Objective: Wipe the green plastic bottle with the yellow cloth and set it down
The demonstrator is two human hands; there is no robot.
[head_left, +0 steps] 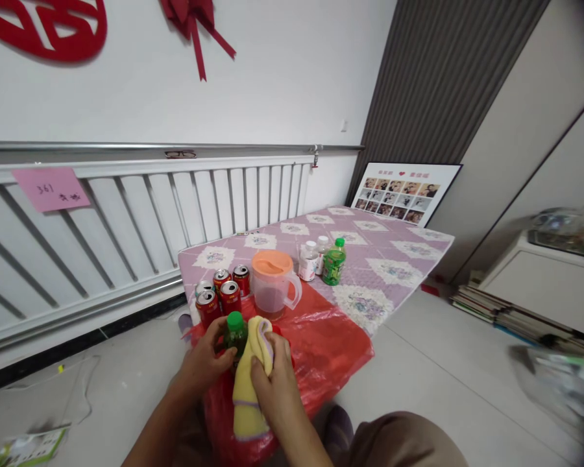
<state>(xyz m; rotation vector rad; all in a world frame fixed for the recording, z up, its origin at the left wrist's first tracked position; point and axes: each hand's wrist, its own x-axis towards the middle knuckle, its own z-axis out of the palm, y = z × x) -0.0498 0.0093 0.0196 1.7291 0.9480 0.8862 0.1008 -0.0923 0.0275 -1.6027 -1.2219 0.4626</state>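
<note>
My left hand (pixel 205 363) grips a small green bottle with a green cap (pixel 235 329) over a red plastic sheet (pixel 321 350). My right hand (pixel 276 383) presses a yellow cloth (pixel 249 383) against the bottle's side, and the cloth hangs down below my fingers. Just behind the bottle stand several red cans (pixel 222 293). A clear jug with an orange lid (pixel 273 284) stands to the right of the cans.
Two white bottles (pixel 309 261) and another green bottle (pixel 333 262) stand farther back on the low table with a purple patterned cover (pixel 409 250). A white slatted rail (pixel 126 214) runs along the wall. A photo board (pixel 403 191) leans in the corner. Stacked books (pixel 496 314) lie on the floor at right.
</note>
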